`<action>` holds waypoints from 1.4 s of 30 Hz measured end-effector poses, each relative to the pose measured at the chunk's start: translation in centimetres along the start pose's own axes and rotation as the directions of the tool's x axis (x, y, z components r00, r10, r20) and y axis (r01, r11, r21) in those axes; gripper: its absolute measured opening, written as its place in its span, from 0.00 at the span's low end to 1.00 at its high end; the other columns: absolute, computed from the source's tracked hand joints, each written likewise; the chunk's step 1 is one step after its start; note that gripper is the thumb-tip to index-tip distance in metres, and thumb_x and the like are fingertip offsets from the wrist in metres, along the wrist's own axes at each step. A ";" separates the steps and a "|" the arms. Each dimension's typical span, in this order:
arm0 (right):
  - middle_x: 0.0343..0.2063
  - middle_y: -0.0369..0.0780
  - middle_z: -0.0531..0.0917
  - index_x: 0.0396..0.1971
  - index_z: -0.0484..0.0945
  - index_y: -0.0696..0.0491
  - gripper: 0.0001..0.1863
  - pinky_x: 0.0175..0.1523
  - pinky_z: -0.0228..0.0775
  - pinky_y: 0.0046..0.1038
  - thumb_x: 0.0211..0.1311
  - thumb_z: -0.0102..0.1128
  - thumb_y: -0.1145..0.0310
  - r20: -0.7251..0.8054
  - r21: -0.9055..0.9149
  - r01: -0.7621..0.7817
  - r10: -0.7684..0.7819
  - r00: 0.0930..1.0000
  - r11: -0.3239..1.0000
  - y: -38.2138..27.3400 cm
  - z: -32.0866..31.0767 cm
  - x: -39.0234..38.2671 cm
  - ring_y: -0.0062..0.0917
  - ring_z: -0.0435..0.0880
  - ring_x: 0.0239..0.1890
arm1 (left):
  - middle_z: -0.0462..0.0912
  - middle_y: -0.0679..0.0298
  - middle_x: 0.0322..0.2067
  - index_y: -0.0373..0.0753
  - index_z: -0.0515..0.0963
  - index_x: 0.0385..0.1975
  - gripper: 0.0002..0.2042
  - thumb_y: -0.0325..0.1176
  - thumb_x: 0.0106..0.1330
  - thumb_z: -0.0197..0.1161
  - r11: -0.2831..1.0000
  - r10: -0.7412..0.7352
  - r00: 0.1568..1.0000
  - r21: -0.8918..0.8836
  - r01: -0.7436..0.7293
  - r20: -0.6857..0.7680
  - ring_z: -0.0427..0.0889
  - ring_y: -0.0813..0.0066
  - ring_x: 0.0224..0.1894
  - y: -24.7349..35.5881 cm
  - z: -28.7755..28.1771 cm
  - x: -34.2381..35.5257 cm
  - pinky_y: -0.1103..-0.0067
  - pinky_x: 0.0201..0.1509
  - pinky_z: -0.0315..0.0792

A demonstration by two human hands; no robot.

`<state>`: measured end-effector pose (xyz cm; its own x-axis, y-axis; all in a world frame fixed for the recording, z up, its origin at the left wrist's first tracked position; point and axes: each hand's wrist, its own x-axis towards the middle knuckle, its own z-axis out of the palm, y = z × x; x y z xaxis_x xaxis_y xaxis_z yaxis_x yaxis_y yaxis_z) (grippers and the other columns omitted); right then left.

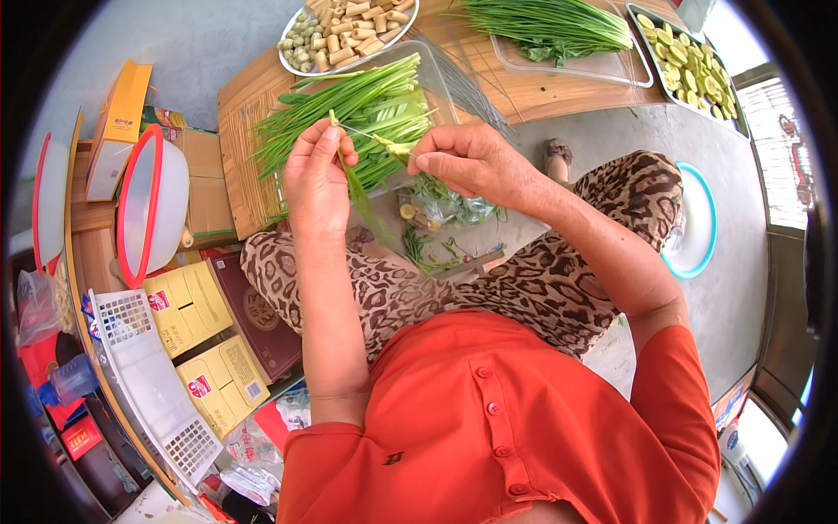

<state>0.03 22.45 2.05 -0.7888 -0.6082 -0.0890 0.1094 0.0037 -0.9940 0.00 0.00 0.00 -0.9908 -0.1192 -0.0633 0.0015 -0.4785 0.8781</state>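
My left hand pinches one end of a thin stick at a pale green stem tip, with long green leaves dangling below the fingers. My right hand is closed on the other end, by a pale yellow-green knot of stems on the stick. Behind both hands, a pile of long green chives lies in a clear plastic tray on a wooden table, beside a bunch of thin grey skewers.
A plate of cut cylinders and balls, more chives and a tray of sliced vegetables line the table. Below are a bag of greens and scraps. A blue-rimmed basin is at right; red-rimmed basins and boxes at left.
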 end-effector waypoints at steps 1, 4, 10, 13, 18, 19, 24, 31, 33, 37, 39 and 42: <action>0.15 0.26 0.67 0.37 0.78 0.56 0.10 0.20 0.52 0.16 0.69 0.52 0.65 0.004 0.002 -0.006 0.006 1.000 1.000 -0.1 0.0 0.0 0.08 0.61 0.16 | 0.78 0.65 0.31 0.34 0.76 0.41 0.08 0.27 0.64 0.61 1.000 -0.014 1.000 -0.007 0.014 0.015 0.75 0.77 0.33 0.1 -0.1 0.1 0.81 0.35 0.69; 0.15 0.26 0.67 0.36 0.78 0.56 0.10 0.20 0.51 0.16 0.69 0.52 0.65 0.017 -0.006 -0.003 0.003 1.000 1.000 -0.2 -0.2 0.1 0.08 0.60 0.16 | 0.78 0.66 0.31 0.34 0.76 0.41 0.08 0.26 0.64 0.61 0.996 -0.076 0.995 -0.049 0.079 0.068 0.74 0.78 0.32 0.5 0.0 0.1 0.81 0.34 0.68; 0.14 0.27 0.68 0.34 0.78 0.56 0.10 0.21 0.53 0.17 0.68 0.52 0.66 -0.005 0.006 0.015 -0.015 1.000 1.000 -0.1 -0.2 0.1 0.09 0.62 0.16 | 0.79 0.65 0.34 0.34 0.76 0.40 0.08 0.27 0.63 0.63 0.983 -0.181 0.974 0.012 0.181 0.135 0.75 0.79 0.34 0.0 0.2 -0.4 0.81 0.35 0.68; 0.14 0.27 0.69 0.33 0.79 0.56 0.10 0.20 0.53 0.17 0.67 0.52 0.66 -0.013 0.021 0.018 -0.018 1.000 1.000 0.1 -0.5 0.2 0.09 0.62 0.16 | 0.80 0.64 0.37 0.35 0.77 0.39 0.07 0.28 0.63 0.63 0.984 -0.117 0.985 0.152 0.097 0.130 0.76 0.79 0.38 -0.5 1.3 -0.7 0.82 0.39 0.69; 0.14 0.27 0.68 0.33 0.79 0.56 0.10 0.20 0.51 0.17 0.68 0.52 0.65 -0.011 0.082 -0.005 0.006 1.000 0.997 -0.4 -0.8 -0.1 0.09 0.61 0.16 | 0.80 0.61 0.41 0.36 0.75 0.39 0.06 0.28 0.65 0.61 0.985 -0.059 0.964 0.171 0.014 0.260 0.77 0.76 0.44 -0.4 2.7 -0.4 0.81 0.48 0.70; 0.14 0.27 0.68 0.33 0.79 0.56 0.10 0.20 0.51 0.17 0.68 0.52 0.65 -0.008 0.078 -0.004 0.004 1.000 0.997 -0.5 -0.9 -0.1 0.09 0.61 0.16 | 0.80 0.59 0.42 0.37 0.74 0.40 0.07 0.28 0.65 0.61 0.987 -0.070 0.952 0.156 0.024 0.299 0.77 0.74 0.46 -0.6 2.4 -0.2 0.79 0.50 0.69; 0.12 0.25 0.64 0.35 0.79 0.55 0.12 0.19 0.47 0.16 0.69 0.51 0.64 0.001 0.066 0.007 -0.007 1.000 0.998 -0.6 -1.0 -0.3 0.07 0.58 0.14 | 0.79 0.58 0.43 0.37 0.72 0.42 0.07 0.29 0.66 0.59 0.986 -0.086 0.940 0.160 0.034 0.331 0.78 0.70 0.47 -1.4 1.4 0.3 0.74 0.53 0.70; 0.12 0.24 0.63 0.35 0.79 0.53 0.11 0.18 0.45 0.15 0.69 0.51 0.63 -0.092 -0.001 0.063 -0.062 0.994 0.998 -0.9 -2.7 -1.0 0.07 0.57 0.13 | 0.80 0.59 0.40 0.37 0.75 0.41 0.07 0.29 0.67 0.58 0.963 -0.107 0.957 0.268 0.032 0.269 0.80 0.73 0.43 -1.5 1.2 1.8 0.77 0.49 0.73; 0.12 0.23 0.63 0.36 0.80 0.52 0.11 0.18 0.44 0.14 0.69 0.51 0.63 -0.167 -0.095 0.098 -0.113 0.979 0.991 -2.0 -4.2 -1.9 0.07 0.56 0.13 | 0.81 0.62 0.38 0.36 0.76 0.40 0.06 0.29 0.67 0.58 0.914 -0.132 0.969 0.403 0.038 0.207 0.80 0.75 0.41 -2.4 0.0 3.1 0.79 0.46 0.73; 0.11 0.24 0.61 0.38 0.78 0.54 0.12 0.18 0.42 0.14 0.70 0.47 0.64 -0.314 -0.157 0.187 -0.229 0.921 0.970 -2.1 -7.7 -3.3 0.07 0.54 0.13 | 0.83 0.67 0.32 0.34 0.79 0.36 0.06 0.29 0.65 0.59 0.683 -0.160 0.976 0.730 0.002 0.147 0.81 0.79 0.33 -7.0 -3.5 4.7 0.84 0.40 0.73; 0.11 0.29 0.66 0.38 0.77 0.57 0.10 0.16 0.48 0.17 0.69 0.51 0.66 -0.349 0.139 0.201 -0.142 0.926 0.970 -2.6 -9.2 -3.6 0.12 0.58 0.11 | 0.83 0.68 0.30 0.34 0.80 0.35 0.06 0.29 0.64 0.60 0.494 -0.162 0.971 0.866 -0.075 0.177 0.80 0.81 0.32 -8.6 -4.0 4.9 0.85 0.38 0.72; 0.11 0.28 0.65 0.34 0.77 0.60 0.11 0.16 0.48 0.16 0.69 0.51 0.67 -0.436 0.144 0.329 -0.239 0.868 0.933 -2.5 -10.0 -3.8 0.11 0.58 0.11 | 0.83 0.65 0.26 0.35 0.81 0.33 0.06 0.29 0.60 0.62 0.316 -0.073 0.959 0.918 -0.240 0.276 0.79 0.80 0.27 -10.7 -3.0 5.3 0.83 0.34 0.72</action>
<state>-3.31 32.67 4.25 -0.9741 -0.1829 0.1327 -0.0706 -0.3113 -0.9477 -4.86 1.88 -11.19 -0.9871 0.1602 0.0062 0.1143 0.6762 0.7278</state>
